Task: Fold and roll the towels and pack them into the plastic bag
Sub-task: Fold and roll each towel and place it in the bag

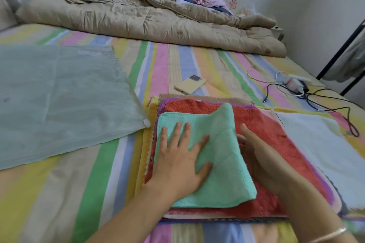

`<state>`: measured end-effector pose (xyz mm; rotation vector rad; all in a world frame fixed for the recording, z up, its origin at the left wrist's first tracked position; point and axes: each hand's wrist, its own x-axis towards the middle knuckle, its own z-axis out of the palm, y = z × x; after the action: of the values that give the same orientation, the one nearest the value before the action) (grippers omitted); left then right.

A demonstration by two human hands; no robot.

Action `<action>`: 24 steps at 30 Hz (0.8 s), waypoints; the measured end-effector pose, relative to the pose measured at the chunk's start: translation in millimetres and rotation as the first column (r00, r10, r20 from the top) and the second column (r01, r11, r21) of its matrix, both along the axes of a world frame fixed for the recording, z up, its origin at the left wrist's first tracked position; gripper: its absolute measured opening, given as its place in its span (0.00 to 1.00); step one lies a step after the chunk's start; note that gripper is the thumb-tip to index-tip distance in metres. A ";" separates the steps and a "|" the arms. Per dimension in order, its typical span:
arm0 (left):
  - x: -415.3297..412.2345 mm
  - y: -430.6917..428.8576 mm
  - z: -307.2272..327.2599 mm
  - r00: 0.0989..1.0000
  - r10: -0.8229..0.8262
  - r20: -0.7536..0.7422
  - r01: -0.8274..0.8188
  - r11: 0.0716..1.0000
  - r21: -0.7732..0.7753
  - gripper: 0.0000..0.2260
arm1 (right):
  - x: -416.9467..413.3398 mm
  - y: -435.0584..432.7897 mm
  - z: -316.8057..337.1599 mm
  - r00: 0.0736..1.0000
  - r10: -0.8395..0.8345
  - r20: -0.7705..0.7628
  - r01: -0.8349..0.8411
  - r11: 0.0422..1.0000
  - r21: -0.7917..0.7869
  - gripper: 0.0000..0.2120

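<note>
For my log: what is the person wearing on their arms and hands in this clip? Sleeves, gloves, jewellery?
Both forearms are bare, with no sleeves or gloves in view. The right wrist carries a thin pale bangle. The left hand shows no rings.

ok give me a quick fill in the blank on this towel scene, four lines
1. The left hand lies flat on the top towel, whose colour is ____.
2. The next towel down is ____.
3. The plastic bag lies flat to the ____ of the stack.
4. Beyond the stack lies a phone in a ____ case.
Missing words: green; red; left; yellow.
</note>
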<state>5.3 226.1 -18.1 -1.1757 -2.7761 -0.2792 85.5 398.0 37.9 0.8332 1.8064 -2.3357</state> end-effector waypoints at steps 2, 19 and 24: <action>-2.5 -1.4 0.4 0.998 -0.040 0.039 0.038 0.998 0.055 0.33 | -3.1 -13.2 -3.1 0.993 0.022 -0.119 -0.013 0.997 0.078 0.25; -35.3 -31.0 23.3 0.306 -0.699 0.647 -0.879 0.054 0.474 0.19 | -44.3 -118.9 -20.7 0.920 0.342 0.194 -0.197 -0.028 0.980 0.43; -45.5 -37.8 14.2 0.273 -0.703 0.657 -0.919 0.011 0.394 0.15 | -45.4 -125.2 -26.6 0.899 0.366 0.241 -0.195 -0.159 0.968 0.37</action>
<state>-40.1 188.3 -4.0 0.2289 -1.4470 -3.3064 40.2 272.8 11.3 0.0960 3.2194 -0.2267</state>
